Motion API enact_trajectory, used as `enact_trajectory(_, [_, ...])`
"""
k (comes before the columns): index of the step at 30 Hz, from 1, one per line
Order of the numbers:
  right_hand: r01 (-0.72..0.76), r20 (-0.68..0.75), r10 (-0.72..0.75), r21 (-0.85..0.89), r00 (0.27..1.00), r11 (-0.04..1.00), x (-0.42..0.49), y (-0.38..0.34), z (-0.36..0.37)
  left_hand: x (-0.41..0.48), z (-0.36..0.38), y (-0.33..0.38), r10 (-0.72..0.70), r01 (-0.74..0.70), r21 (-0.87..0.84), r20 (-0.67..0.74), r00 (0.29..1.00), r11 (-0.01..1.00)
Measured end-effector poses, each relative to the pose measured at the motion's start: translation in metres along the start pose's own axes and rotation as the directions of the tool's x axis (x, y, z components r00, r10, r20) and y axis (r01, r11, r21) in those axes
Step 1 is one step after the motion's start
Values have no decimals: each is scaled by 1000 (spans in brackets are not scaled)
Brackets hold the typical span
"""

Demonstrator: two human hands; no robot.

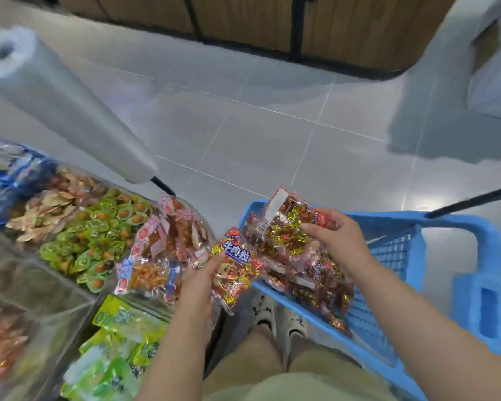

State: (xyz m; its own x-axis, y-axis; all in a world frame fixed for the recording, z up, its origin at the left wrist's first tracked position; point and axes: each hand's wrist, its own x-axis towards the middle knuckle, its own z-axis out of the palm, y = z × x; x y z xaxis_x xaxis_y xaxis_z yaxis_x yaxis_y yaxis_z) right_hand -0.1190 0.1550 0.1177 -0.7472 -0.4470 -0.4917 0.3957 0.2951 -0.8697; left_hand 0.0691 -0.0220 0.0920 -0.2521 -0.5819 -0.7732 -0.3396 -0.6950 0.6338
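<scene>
Seen from the head camera looking down, the left grip [200, 282] grasps a clear snack packet with a blue label [239, 266], thumb and fingers curled round its lower left edge. This packet hangs between the counter [41, 287] on the left and the blue basket [394, 224] on the right, just above the basket's near rim. The right grip [338, 238] is clenched round a second snack packet [287, 218] full of red and gold wrapped pieces, pinching its right end and holding it tilted over the basket's far left corner. Below it a heap of similar packets [318, 280] lies inside the basket, along its left side, and the packet in the left grip touches or overlaps the edge of that heap. A black handle [475, 201] slants up from the basket's far rim. On the counter, clear-walled bins hold green wrapped snacks [96, 241], red-and-white packets [171, 233] just beside the left grip, orange packets [146, 276] in front of those, yellow-green packets [119, 345] nearest the person, and blue packets [6, 175] at the far left. A roll of thin plastic bags [55, 91] juts out above the counter. Between the counter and the basket the person's pale shoes [278, 316] stand on the grey tiled floor [272, 125], with beige shorts [272, 371] at the bottom edge.
</scene>
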Motion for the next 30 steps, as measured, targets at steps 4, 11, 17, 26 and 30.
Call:
enact_trajectory(4, [-11,164,-7,108,986,994,-12,-19,51,-38,-54,14,132,-154,-116,-180,975,981])
enact_trajectory(11, [-107,524,75,30,848,994,-52,-13,184,-93,-167,4,254,-338,-167,-388,886,926])
enact_trajectory(17, [-230,698,234,-102,676,968,-109,1,287,-139,-273,-20,280,-480,-259,-550,786,838])
enact_trajectory(26, [442,626,-174,-303,760,844,-186,6,409,-172,-426,-31,304,-592,-200,-707,639,781])
enact_trajectory(30, [478,645,-59,-498,762,724,-193,-7,458,-172,-465,-19,357,-617,-176,-682,638,767])
